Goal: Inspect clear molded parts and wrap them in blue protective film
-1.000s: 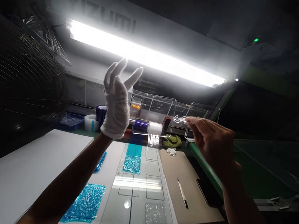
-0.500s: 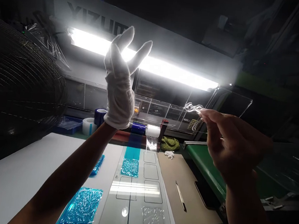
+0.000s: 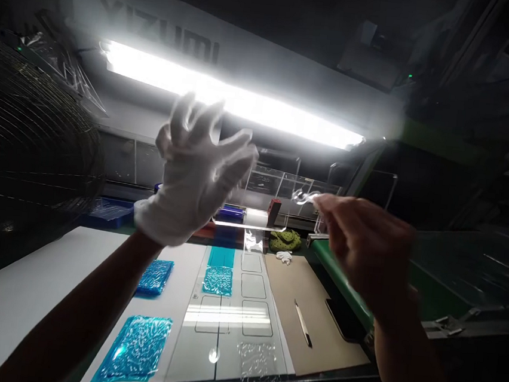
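1. Right hand (image 3: 366, 250): bare and motion-blurred. Its thumb and fingertips (image 3: 325, 202) are pressed together, pinching a curled film strip (image 3: 304, 197).
2. Film strip: clear and twisted, held in the air at the tips of the right hand, above and beyond the far right corner of the board (image 3: 196, 353). Clear panels stand behind it; the blur prevents confirming whether the strip joins any of them.
3. Left hand (image 3: 195, 179): raised above the far left part of the board, wearing a white glove (image 3: 184, 214). Fingers are spread and slightly curled, also blurred. No held item is visible; the hand touches nothing.
4. Board: white, marked with rounded rectangle outlines. A teal patch (image 3: 217, 280) and clear film (image 3: 258, 368) lie on it.
5. Left of the board: two blue sheets (image 3: 133, 350), both bubbled under film.
6. Right of the board: a tan mat (image 3: 318, 317) bearing a knife (image 3: 303, 323), with a black phone (image 3: 345, 320) at its right edge.
7. Beyond the board: a white tape roll (image 3: 255, 217), a red block (image 3: 273, 212) and a green cloth (image 3: 284, 239).
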Tool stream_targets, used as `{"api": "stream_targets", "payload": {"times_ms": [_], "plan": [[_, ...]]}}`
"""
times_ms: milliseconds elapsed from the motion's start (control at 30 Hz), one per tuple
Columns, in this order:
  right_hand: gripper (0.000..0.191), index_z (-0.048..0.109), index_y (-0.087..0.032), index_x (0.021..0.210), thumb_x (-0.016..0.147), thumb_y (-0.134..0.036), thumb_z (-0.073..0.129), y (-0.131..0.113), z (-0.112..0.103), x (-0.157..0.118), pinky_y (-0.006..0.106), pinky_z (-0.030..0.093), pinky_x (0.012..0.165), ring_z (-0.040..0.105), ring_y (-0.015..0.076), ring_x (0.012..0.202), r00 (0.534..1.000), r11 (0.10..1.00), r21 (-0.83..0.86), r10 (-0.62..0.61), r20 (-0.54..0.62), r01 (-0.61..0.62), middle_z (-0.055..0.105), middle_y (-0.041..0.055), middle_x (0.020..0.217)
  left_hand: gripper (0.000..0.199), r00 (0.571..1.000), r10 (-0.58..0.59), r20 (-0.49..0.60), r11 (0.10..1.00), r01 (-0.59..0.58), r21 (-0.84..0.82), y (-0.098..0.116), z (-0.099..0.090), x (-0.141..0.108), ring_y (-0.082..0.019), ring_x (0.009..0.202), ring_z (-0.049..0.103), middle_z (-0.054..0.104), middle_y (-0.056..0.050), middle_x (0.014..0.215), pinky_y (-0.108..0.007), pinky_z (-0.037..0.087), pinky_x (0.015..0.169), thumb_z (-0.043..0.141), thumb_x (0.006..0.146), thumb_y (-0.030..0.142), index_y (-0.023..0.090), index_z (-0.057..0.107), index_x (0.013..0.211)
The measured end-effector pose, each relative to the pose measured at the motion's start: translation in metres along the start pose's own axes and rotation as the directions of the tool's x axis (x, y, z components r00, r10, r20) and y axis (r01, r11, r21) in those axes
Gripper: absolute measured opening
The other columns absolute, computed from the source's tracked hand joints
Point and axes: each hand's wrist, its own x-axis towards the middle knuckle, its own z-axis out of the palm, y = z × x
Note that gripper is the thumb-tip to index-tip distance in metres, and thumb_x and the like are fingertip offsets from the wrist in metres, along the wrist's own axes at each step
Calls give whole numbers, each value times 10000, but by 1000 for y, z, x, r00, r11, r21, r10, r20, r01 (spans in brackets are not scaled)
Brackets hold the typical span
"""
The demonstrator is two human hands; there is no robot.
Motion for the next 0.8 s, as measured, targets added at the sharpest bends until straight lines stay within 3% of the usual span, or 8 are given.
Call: {"api": "stream_targets", "payload": {"times_ms": [100, 200, 300, 400, 567, 667, 767, 800], "plan": [[190, 622, -127, 982, 871, -46, 490, -12, 13, -24, 233, 418, 559, 607, 130, 677, 960, 997, 81, -28, 279, 5, 676, 30, 762, 912, 955, 32, 294, 997, -51, 56, -3, 15, -46, -344, 1399, 0, 211, -53, 1514, -632, 49, 1077, 179, 729, 836, 263, 243, 1436], [212, 630, -114, 922, 843, 8, 475, -29, 26, -51, 234, 364, 535, 566, 124, 621, 861, 983, 176, -49, 506, -48, 630, 18, 694, 1195, 854, 98, 512, 994, -108, -11, 1, 35, -93, -378, 1392, 42, 258, -173, 1484, -605, 83, 1075, 219, 591, 922, 123, 70, 1467], [262, 622, -124, 860, 811, 55, 436, -44, 32, -69, 240, 320, 535, 535, 125, 615, 782, 968, 227, -60, 620, -106, 597, 14, 682, 1328, 752, 102, 651, 995, -72, -74, 4, 48, -127, -396, 1375, 135, 243, -219, 1477, -568, 109, 1084, 275, 486, 959, 83, 62, 1461], [285, 611, -131, 847, 791, 71, 418, -52, 34, -78, 243, 289, 535, 506, 122, 602, 739, 954, 262, -69, 670, -148, 580, 11, 680, 1422, 687, 67, 724, 995, 3, -95, 7, 54, -146, -411, 1365, 158, 202, -236, 1485, -545, 143, 1085, 333, 389, 976, 84, 57, 1461], [247, 608, -137, 852, 809, 41, 442, -59, 37, -82, 248, 290, 542, 519, 134, 627, 722, 941, 284, -65, 689, -186, 591, 16, 691, 1488, 696, 8, 718, 999, 31, -40, 22, 66, -153, -438, 1344, 172, 232, -258, 1464, -579, 145, 1070, 494, 337, 922, 44, 49, 1453], [242, 610, -145, 875, 838, 19, 436, -62, 36, -81, 245, 324, 551, 552, 138, 652, 712, 928, 304, -65, 699, -214, 623, 22, 725, 1379, 707, -43, 706, 999, 24, 37, 34, 73, -155, -459, 1313, 214, 260, -289, 1435, -637, 170, 1018, 584, 453, 799, 24, 19, 1445], [160, 594, -161, 1031, 886, -181, 530, -53, 30, -82, 261, 428, 641, 614, 172, 799, 698, 893, 349, -56, 714, -285, 673, 56, 909, 1166, 706, -64, 705, 997, 18, 72, 36, 76, -159, -466, 1218, 344, 341, -301, 1363, -609, 307, 916, 574, 579, 627, 28, 64, 1441], [297, 557, -163, 1132, 864, -287, 585, -47, 27, -83, 295, 463, 711, 615, 204, 909, 691, 886, 348, -45, 722, -307, 664, 83, 1025, 1128, 702, -57, 710, 998, 15, 65, 34, 75, -161, -464, 1179, 379, 375, -295, 1327, -587, 338, 887, 567, 579, 604, 31, 107, 1435]]}}
